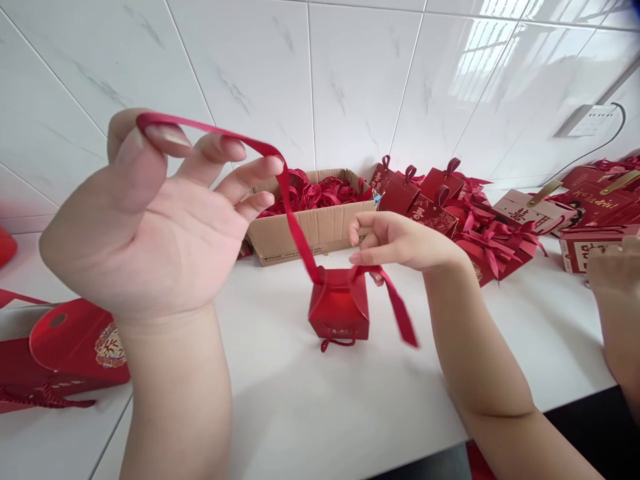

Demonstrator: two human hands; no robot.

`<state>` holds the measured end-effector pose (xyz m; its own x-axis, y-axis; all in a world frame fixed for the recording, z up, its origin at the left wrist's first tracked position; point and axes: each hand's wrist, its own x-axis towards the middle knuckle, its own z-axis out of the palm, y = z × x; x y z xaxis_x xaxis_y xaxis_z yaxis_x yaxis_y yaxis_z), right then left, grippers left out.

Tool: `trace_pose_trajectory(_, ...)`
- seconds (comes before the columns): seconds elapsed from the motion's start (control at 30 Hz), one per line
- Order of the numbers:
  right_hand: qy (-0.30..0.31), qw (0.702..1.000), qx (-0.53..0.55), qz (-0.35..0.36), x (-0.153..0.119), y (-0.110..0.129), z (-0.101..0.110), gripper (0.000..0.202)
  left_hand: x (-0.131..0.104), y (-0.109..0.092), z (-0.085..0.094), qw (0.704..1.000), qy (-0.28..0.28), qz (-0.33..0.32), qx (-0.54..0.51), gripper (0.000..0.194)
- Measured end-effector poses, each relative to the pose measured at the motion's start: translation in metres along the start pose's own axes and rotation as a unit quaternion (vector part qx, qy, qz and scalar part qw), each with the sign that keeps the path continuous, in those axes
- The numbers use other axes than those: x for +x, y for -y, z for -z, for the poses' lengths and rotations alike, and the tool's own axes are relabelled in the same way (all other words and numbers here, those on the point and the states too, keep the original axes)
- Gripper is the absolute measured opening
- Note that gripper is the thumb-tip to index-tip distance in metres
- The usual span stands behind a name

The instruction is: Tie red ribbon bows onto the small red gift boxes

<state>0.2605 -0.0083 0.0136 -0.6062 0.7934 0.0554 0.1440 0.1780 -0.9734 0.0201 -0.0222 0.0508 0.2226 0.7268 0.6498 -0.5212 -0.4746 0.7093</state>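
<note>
A small red gift box [339, 307] stands on the white table, with a dark red cord at its lower front. My left hand [175, 207] is raised at the left, palm showing, its thumb and index finger pinching one end of a red ribbon [296, 230]. The ribbon passes over the other fingertips and slopes down to the top of the box. At the box's upper right, my right hand [390, 243] has its thumb and fingers closed on the ribbon, whose other end hangs loose to the right.
Behind stands a cardboard box [310, 230] full of red ribbons. Finished red boxes [440, 193] and ribbon bows crowd the back right. A larger red box [75, 347] lies at the left. Another person's hand [617, 273] is at the right edge.
</note>
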Motion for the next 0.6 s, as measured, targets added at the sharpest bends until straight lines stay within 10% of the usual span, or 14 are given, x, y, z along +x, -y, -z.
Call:
trace_pose_trajectory(0.27, 0.019, 0.991, 0.085, 0.099, -0.004, -0.008, 0.013, 0.017, 0.001, 0.001, 0.003, 0.998, 0.000, -0.041, 0.046, 0.010)
trace_pose_trajectory(0.43, -0.048, 0.988, -0.137, 0.046, -0.008, 0.002, 0.008, 0.014, -0.001, -0.002, -0.002, 0.999, 0.000, 0.003, 0.047, 0.010)
trace_pose_trajectory(0.6, 0.009, 0.920, -0.388, -0.043, -0.014, 0.014, -0.031, 0.026, -0.001, -0.004, -0.002, 0.997, 0.009, 0.029, 0.064, 0.015)
